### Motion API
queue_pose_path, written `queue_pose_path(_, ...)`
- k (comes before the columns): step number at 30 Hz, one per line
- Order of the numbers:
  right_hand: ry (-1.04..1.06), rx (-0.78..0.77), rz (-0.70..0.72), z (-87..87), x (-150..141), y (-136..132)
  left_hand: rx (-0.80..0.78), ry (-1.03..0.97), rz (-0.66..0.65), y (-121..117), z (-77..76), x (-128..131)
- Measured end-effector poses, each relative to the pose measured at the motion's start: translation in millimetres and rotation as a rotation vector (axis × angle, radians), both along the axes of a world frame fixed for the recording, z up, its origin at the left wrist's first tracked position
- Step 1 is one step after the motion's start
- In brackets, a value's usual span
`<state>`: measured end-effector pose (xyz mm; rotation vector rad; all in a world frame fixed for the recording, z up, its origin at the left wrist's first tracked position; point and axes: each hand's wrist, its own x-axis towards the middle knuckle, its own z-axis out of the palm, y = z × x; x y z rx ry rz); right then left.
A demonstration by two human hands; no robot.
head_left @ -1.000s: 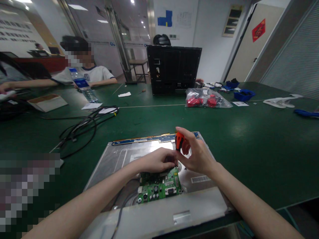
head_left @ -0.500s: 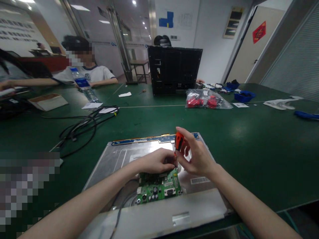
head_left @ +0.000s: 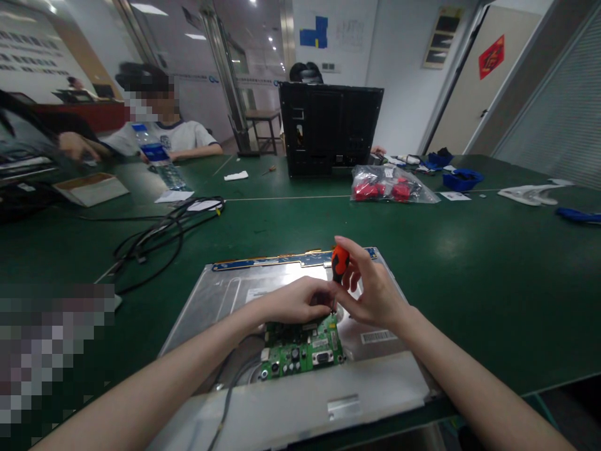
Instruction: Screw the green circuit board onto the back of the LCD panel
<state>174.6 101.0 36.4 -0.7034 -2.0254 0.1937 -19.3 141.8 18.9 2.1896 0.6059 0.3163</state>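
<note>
Co-worker's hand [head_left: 77, 147] has shifted rightward, upper left; centrally, right grip [head_left: 375, 297] clamps screwdriver [head_left: 340, 263], left grip [head_left: 298, 300] unclear, green board [head_left: 303, 352] work seemingly unfinished.

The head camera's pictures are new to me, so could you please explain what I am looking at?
No robot is at work here: the two bare hands belong to a person wearing the camera on their head. Every picture comes from it, looking forward and down.

The right hand holds an orange and black screwdriver upright, its lower end near the top edge of a green board. The left hand rests by that edge; its fingertips are partly hidden.

The board sits on a metal panel, which lies on a green table. Farther off are cables, a bottle, a clear bag with red things inside, and a black casing. Another person sits across, to the left.
</note>
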Motion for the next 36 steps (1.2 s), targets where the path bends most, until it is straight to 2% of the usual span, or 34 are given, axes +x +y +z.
queue_pose_path(6,0.01,-0.03,0.011,-0.6,-0.3,-1.7,-0.014,0.007,0.034,-1.7,-1.9,0.3)
queue_pose_path(17,0.001,0.048,-0.042,0.4,-0.2,-0.2,0.006,0.01,0.031,-1.7,-0.2,-0.7)
queue_pose_path(30,0.017,-0.067,-0.035,-2.3,5.1,3.8,-0.016,0.018,0.04,-2.0,1.6,1.3)
queue_pose_path(36,0.001,-0.069,-0.04,-1.2,5.6,3.3,0.0,0.0,0.023,-0.8,-1.5,1.0)
